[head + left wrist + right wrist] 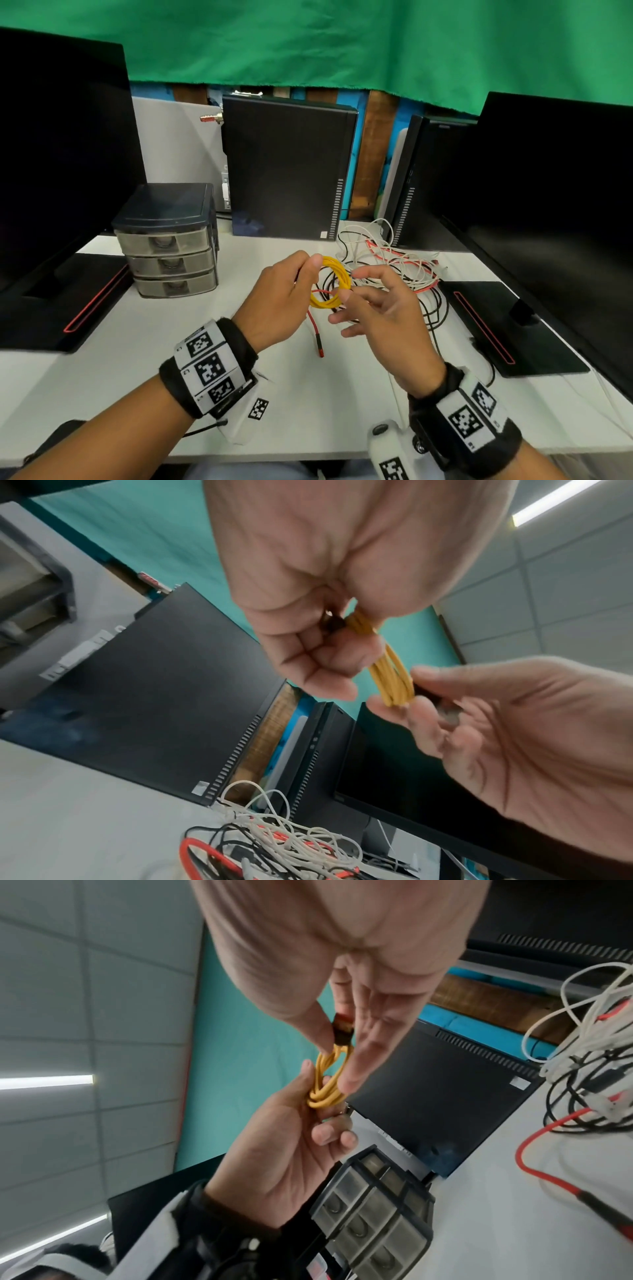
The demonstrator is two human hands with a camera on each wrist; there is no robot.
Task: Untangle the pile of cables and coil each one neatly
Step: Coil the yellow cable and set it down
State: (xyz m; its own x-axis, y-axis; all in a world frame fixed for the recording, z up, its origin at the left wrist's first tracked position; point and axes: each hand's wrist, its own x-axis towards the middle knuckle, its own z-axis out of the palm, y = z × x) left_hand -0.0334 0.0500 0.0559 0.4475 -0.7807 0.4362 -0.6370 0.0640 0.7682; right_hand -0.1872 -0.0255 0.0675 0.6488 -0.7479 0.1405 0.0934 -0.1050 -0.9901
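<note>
A yellow cable (331,283), already wound into a small coil, is held up between both hands above the desk (102,377).

The coil is kept clear of the tangled pile (397,267) of white, black and red cables, probably so its loops cannot catch in it again. It is pinched at its top by the left hand (279,298), fingers curled tightly round the bundled strands. At the opposite side the dark plug end is pinched between thumb and forefinger of the right hand (380,308), whose other fingers are spread loosely; this looks like the final tuck. A red cable (313,329) lies below the hands.
</note>
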